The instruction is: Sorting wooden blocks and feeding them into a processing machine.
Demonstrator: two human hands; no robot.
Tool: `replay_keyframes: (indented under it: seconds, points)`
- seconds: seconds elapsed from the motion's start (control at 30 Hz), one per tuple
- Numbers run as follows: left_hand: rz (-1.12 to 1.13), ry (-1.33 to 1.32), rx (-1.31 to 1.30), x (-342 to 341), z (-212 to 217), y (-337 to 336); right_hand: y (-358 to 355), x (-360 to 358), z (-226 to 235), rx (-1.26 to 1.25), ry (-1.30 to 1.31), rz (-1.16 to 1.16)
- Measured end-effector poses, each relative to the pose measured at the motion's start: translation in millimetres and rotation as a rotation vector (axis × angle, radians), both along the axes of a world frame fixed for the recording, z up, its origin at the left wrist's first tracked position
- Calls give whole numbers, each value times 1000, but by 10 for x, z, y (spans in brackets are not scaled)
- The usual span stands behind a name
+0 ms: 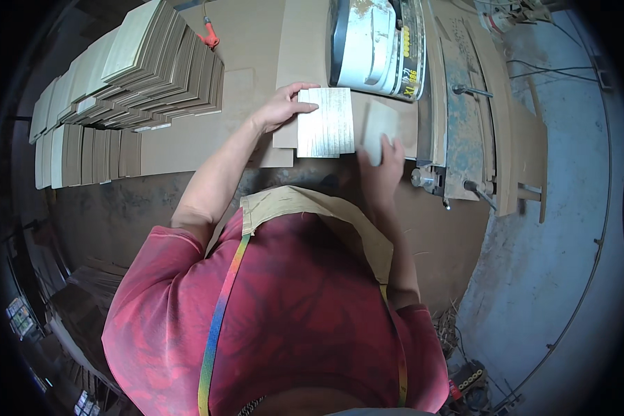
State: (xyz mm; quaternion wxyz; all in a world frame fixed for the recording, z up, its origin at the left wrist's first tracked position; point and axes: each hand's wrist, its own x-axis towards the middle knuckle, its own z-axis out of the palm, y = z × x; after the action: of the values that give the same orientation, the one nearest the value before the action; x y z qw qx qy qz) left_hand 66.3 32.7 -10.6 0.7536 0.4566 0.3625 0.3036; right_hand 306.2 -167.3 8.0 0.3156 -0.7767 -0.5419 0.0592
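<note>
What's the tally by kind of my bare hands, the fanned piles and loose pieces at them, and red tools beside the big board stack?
Bare hands: 2, left hand and right hand
Fanned pale pile at the left hand: 1
Pale piece at the right hand, blurred: 1
Red tool: 1
Total: 5

L hand (284,111) held pale bd. stack (329,125); R hand (386,163) had blurry panel (380,125) nearby; piled bds. (156,66) far L.

Board stacks (166,76) left of the wooden pieces (328,125), container (364,52) behind and right.
</note>
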Motion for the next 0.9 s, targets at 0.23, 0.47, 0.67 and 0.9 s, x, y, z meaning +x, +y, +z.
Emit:
replay_keyframes:
  seconds: [0.23,0.47,0.67,0.9]
  points:
    - [27,250,84,51,68,55,618,542,-714,111,-427,-91]
    - [154,788,373,309,91,35,905,-301,-255,142,-140,114]
    - [23,772,374,282,144,13,343,-308,-295,197,-122,146]
    - [-39,14,34,-165,-117,129,397,543,-646,127,-419,-23]
